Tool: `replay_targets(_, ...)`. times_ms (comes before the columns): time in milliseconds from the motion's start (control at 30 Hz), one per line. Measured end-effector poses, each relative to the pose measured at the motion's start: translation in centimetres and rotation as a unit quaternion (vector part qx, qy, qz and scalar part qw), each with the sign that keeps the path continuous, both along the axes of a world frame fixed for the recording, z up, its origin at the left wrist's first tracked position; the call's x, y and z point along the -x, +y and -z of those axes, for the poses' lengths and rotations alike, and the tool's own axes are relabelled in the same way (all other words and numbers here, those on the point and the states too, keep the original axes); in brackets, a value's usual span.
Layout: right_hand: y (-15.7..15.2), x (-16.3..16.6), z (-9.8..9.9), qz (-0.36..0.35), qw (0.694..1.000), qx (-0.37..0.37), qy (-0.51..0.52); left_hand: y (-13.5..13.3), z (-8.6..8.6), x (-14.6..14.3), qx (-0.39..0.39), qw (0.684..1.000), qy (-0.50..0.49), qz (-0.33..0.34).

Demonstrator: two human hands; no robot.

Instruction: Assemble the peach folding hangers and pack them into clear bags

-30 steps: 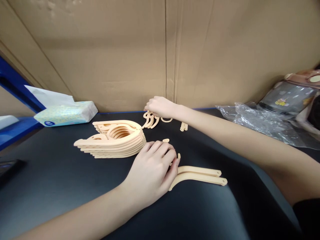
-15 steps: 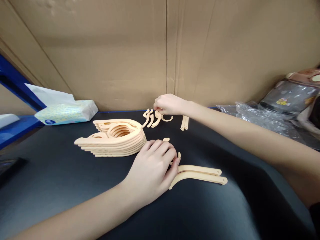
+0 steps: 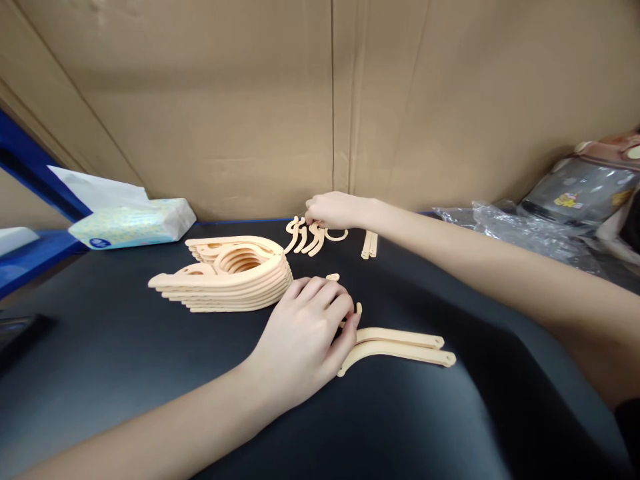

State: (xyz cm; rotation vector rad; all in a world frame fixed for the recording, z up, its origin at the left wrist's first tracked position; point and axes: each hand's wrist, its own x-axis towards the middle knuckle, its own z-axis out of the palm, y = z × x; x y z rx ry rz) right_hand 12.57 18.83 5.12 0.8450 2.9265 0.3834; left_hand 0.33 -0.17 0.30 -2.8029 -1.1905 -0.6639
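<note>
My left hand (image 3: 310, 333) rests on the dark table with its fingers curled round a small beige plastic piece (image 3: 359, 309); only its tip shows past the thumb. Two curved beige hanger arms (image 3: 405, 345) lie against that hand's right side. Further back, my right hand (image 3: 335, 209) pinches at the top of a beige hook (image 3: 317, 241), its fingertips partly hidden. Several similar hooks (image 3: 301, 240) lie in a row beside it, and another hook (image 3: 337, 235) lies on its side under the wrist. Left of my left hand is a stack of folded beige hangers (image 3: 225, 293).
Short beige strips (image 3: 369, 245) lie behind the hanger arms, and a small beige piece (image 3: 333, 277) is near my left fingers. A tissue pack (image 3: 135, 223) stands back left. Clear plastic wrap (image 3: 520, 230) and a bag (image 3: 575, 190) are at right. Cardboard (image 3: 225, 107) rises behind.
My right hand has shifted slightly left and down, and the hooks beneath it sit a little differently in the row. My left hand has stayed in place.
</note>
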Motion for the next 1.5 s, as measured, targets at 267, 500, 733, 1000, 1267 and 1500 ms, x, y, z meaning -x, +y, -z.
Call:
replay_targets(267, -0.1, 0.0, -0.3, 0.007, 1.000, -0.019, -0.010, 0.0, 0.0, 0.0, -0.001, 1.000, -0.005, 0.001)
replay_targets(500, -2.1, -3.4, -3.3, 0.026, 0.998, -0.044, 0.035, 0.0, -0.1, 0.0, -0.001, 1.000, -0.004, 0.017)
replay_targets(733, -7.7, -10.5, -2.6, 0.094, 0.923, 0.291, 0.234, -0.1, -0.2, 0.0, 0.016, 0.998, -0.031, 0.057)
replay_targets(1000, -12.6, -14.6, 1.5, 0.186, 0.797, 0.495, 0.291, 0.2, 0.2, -0.1, 0.034, 0.997, -0.042, 0.048)
replay_targets(1267, -13.4, -16.0, 2.3, 0.203, 0.862, 0.362, 0.293, 0.4, 0.2, 0.1, 0.094, 0.994, -0.006, 0.062)
replay_targets(1500, -13.7, -16.5, 2.7, 0.172, 0.890, 0.283, 0.313, 0.4, 0.3, -0.1, 0.089, 0.995, -0.017, 0.052)
